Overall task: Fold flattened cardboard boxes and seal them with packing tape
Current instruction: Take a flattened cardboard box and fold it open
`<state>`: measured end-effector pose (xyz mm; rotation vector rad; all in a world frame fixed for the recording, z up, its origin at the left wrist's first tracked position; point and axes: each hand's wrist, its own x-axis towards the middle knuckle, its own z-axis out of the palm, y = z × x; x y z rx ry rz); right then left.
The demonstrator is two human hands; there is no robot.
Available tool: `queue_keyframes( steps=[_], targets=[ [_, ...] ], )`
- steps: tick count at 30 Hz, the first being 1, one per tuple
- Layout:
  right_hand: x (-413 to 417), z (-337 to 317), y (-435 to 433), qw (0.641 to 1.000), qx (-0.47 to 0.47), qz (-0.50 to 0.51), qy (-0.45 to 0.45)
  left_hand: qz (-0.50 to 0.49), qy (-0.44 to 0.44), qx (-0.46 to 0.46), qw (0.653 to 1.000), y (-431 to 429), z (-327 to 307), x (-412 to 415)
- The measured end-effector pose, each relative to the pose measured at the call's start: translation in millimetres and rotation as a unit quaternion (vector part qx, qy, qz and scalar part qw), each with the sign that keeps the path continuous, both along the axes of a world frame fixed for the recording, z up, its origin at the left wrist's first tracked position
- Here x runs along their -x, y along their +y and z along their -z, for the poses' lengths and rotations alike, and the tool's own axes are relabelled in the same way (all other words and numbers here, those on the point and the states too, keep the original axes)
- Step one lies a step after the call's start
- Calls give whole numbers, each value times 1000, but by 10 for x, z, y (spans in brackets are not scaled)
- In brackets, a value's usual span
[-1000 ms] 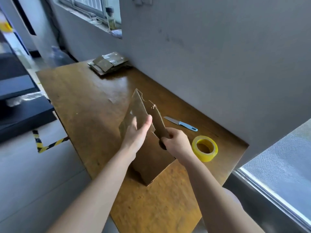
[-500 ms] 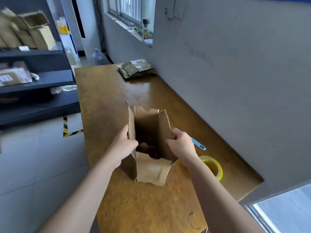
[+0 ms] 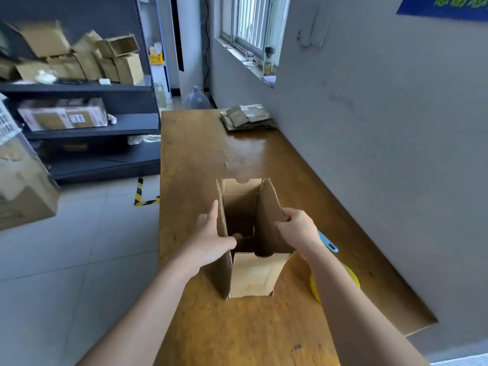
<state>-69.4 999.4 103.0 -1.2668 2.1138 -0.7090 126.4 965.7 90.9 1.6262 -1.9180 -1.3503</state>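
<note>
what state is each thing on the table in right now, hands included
cardboard box: standing upright, opened out, top flaps up
left hand: grips the box's left wall
right hand: pinches the right flap
tape roll: lying flat, partly hidden by the right forearm
knife: lying flat, only blue handle showing
flattened boxes: stacked flat, far end

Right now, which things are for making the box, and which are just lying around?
For the job: cardboard box, gripped by left hand and right hand; yellow tape roll; blue knife handle; stack of flattened boxes.
Just lying about: boxes on the shelves; bottle on the windowsill.
</note>
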Motion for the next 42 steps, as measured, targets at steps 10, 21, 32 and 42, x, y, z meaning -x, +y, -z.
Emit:
queue_keyframes(
  steps=[10,21,32,42],
  targets=[
    [-136,-87,7,997,-48,-43,36,35,-100,127,986,-541,-79,45],
    [44,-68,-99,993,20,15,120,-30,-124,192,973,-653,-92,-44],
    [269,41,-243,986,76,141,53,-72,-58,163,982,-314,-60,-198],
    [257,132,-102,979,107,103,-142,-134,29,123,983,-227,15,-212]
  ],
)
